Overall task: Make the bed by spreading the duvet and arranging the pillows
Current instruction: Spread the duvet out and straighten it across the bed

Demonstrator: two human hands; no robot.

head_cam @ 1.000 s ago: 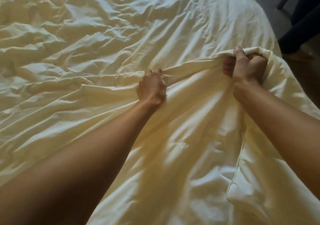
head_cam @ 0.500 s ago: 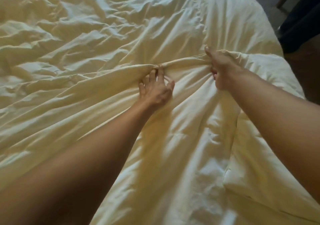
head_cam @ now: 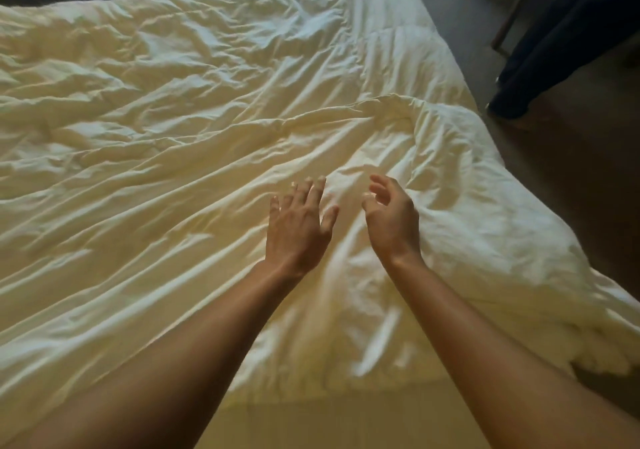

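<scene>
Duvet (head_cam: 173, 130) flat, creases (head_cam: 145, 185) lower-left to upper-right; left hand (head_cam: 298, 227), right hand (head_cam: 391, 220) empty.

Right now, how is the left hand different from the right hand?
The left hand has straight, spread fingers; the right hand has loosely curled fingers. The left hand is flat, with its back facing up; the right hand is tilted partly on its side. Both hold nothing, and both reach out side by side over the wrinkled duvet.
</scene>
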